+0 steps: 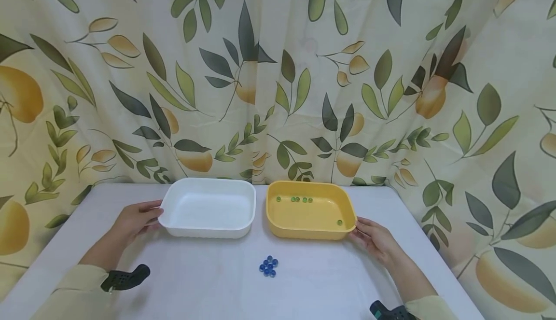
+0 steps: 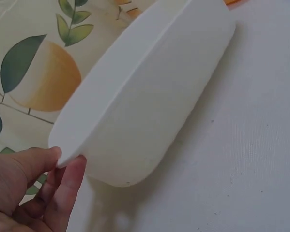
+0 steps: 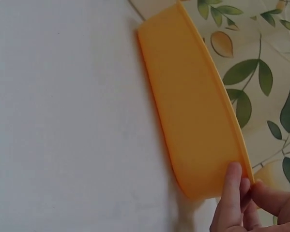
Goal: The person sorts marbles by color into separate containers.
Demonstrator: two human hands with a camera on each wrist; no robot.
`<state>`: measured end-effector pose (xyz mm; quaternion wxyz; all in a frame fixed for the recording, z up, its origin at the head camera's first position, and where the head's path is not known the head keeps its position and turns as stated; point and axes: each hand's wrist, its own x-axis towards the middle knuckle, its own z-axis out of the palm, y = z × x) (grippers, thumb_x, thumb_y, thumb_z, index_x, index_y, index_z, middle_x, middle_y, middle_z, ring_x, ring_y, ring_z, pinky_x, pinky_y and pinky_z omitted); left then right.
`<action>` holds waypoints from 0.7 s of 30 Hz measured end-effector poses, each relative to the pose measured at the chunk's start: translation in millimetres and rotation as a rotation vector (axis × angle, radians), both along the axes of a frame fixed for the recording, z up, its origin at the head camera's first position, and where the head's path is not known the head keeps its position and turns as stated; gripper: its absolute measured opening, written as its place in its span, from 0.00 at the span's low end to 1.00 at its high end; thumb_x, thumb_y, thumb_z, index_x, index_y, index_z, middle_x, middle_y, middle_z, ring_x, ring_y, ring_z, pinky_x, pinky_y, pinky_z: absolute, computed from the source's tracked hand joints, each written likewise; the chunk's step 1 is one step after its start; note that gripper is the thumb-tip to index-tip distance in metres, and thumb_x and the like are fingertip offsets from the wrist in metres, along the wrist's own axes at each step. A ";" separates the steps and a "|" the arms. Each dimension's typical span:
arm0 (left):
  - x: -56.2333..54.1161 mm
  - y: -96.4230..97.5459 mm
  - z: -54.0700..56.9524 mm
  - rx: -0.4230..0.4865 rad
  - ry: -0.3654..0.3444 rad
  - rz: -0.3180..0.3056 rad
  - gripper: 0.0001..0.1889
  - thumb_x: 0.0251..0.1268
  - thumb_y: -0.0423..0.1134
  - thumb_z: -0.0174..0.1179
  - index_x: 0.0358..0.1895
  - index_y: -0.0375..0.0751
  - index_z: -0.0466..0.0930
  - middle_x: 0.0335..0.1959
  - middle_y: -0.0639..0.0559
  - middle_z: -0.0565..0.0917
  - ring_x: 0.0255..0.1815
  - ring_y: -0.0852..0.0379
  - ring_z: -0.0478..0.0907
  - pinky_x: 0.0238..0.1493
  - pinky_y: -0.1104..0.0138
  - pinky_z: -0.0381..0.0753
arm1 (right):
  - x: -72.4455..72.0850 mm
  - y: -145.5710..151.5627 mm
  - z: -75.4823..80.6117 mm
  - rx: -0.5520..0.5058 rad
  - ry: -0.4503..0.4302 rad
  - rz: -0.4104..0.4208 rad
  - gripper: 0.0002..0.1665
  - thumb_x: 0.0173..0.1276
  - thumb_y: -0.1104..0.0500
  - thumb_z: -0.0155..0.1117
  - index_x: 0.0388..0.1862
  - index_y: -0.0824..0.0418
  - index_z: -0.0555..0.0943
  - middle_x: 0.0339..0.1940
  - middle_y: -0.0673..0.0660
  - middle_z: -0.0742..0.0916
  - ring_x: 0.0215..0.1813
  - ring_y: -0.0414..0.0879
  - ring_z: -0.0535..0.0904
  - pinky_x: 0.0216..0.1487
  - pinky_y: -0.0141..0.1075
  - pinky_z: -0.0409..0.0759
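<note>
Thumb and fingers of the left hand (image 1: 136,217) pinch the rim of the white tray (image 1: 208,209) at its 9 o'clock end. Right hand (image 1: 374,239) has a matching pinch on the yellow tray (image 1: 310,231), rim between 3 and 4 o'clock – its wrist view shows fingers against the outer wall, thumb on the other side of the rim.

Head view, clock centred on the blue marbles (image 1: 269,266), a tight cluster on the white table (image 1: 208,276): white tray at 10, yellow tray at 1. Trays near each other, narrow gap, open sides up. Can't tell if either base sits flat.

Inside the yellow tray: green marbles (image 1: 305,200) in a row from 10 to 12 o'clock along the far side, plus one apart at 4, near the right hand.

Dark wrist bands (image 1: 126,279) on both arms, pale sleeves (image 1: 78,288). Curtain (image 1: 278,117) at 12 – fruit-and-leaf print.
</note>
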<state>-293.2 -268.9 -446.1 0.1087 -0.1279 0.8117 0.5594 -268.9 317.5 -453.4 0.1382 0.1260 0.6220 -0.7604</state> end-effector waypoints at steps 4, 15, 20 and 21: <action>0.3 0.7 -2.7 0.029 -0.021 0.026 0.31 0.73 0.39 0.57 0.72 0.27 0.60 0.67 0.27 0.68 0.34 0.63 0.84 0.44 0.65 0.87 | 3.2 -4.6 -3.2 0.029 0.000 -0.056 0.35 0.80 0.63 0.44 0.78 0.71 0.45 0.51 0.53 0.80 0.51 0.38 0.80 0.60 0.32 0.80; 0.5 -0.6 -3.0 0.083 -0.020 0.042 0.31 0.72 0.38 0.58 0.71 0.26 0.60 0.68 0.27 0.67 0.33 0.64 0.84 0.45 0.64 0.87 | 20.4 -21.4 -2.8 0.004 -0.037 -0.188 0.34 0.80 0.64 0.44 0.78 0.70 0.47 0.45 0.50 0.79 0.46 0.35 0.79 0.58 0.30 0.80; 0.0 -0.4 -3.5 0.065 -0.014 0.028 0.31 0.73 0.39 0.58 0.72 0.27 0.60 0.68 0.26 0.65 0.33 0.65 0.84 0.44 0.65 0.87 | 33.1 -29.4 -3.9 -0.050 -0.070 -0.180 0.23 0.78 0.64 0.47 0.69 0.67 0.60 0.40 0.48 0.80 0.43 0.35 0.78 0.53 0.27 0.82; -0.2 -0.2 -3.5 0.064 -0.012 0.025 0.31 0.73 0.39 0.58 0.72 0.27 0.60 0.68 0.26 0.66 0.33 0.65 0.84 0.43 0.66 0.87 | 35.6 -31.8 -4.3 -0.049 -0.080 -0.176 0.20 0.78 0.63 0.48 0.66 0.65 0.63 0.40 0.47 0.80 0.43 0.35 0.78 0.52 0.27 0.82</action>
